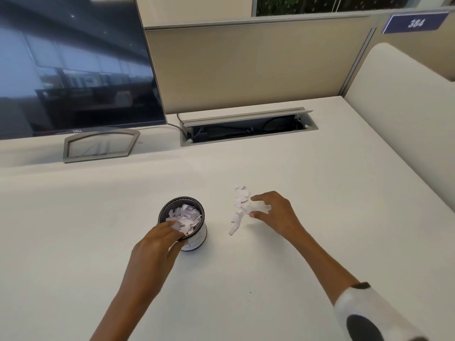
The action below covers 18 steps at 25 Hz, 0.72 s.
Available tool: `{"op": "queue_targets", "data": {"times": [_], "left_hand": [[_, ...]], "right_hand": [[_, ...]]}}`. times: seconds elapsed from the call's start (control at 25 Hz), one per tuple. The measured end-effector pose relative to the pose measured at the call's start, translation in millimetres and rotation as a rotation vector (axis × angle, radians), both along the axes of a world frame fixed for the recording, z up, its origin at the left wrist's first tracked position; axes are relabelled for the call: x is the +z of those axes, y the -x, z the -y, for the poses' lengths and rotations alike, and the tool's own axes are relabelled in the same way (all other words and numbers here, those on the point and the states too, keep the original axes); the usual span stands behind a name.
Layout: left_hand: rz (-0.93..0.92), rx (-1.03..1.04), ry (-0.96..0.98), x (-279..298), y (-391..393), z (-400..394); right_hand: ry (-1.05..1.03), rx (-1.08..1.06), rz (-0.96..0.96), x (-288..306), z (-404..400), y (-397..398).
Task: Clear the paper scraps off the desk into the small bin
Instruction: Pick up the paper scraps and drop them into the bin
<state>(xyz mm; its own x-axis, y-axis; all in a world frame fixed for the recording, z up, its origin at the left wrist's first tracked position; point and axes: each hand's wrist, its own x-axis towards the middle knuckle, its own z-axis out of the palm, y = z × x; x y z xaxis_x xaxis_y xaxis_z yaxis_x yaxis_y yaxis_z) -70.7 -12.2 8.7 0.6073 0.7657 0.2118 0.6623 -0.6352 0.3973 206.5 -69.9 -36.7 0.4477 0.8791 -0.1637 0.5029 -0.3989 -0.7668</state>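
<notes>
Just right of the small bin (182, 223), a loose pile of paper scraps (240, 207) lies on the white desk (320, 193), strung out in a short line from far to near. The right hand (275, 214) is at the right edge of that pile, thumb and fingers curled in a claw around the nearest scraps; whether they already pinch paper or only touch it, I cannot tell. The left hand (157, 244) grips the near rim of the bin, fingertips over the edge and thumb against its outer wall, steadying it. Inside the bin more scraps already lie heaped close to the rim. Behind the bin and to its left stands a dark monitor (73, 65); behind and to its right, an open cable tray (246, 126) is set into the desk.

By the look of it, the step in hand is gathering the last pile, so the task seems well along. The next move calls for closing the fingers on a good pinch of scraps, lifting them across to the bin and letting go low over the opening, since the bin is nearly full and light paper could spill off the heap. Several scraps at the far and near ends of the pile will likely need another pass.
</notes>
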Motion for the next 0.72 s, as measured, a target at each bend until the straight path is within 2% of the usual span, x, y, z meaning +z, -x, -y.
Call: {"op": "queue_targets", "data": {"times": [0.24, 0.56, 0.72], "left_hand": [[0.039, 0.002, 0.042, -7, -12, 3], [0.076, 0.015, 0.039, -13, -13, 9], [0.136, -0.004, -0.072, -14, -10, 9]], "right_hand": [[0.103, 0.259, 0.201, -28, -22, 31], [0.070, 0.152, 0.080, -12, -18, 21], [-0.042, 0.109, -0.049, 26, -27, 28]]}}
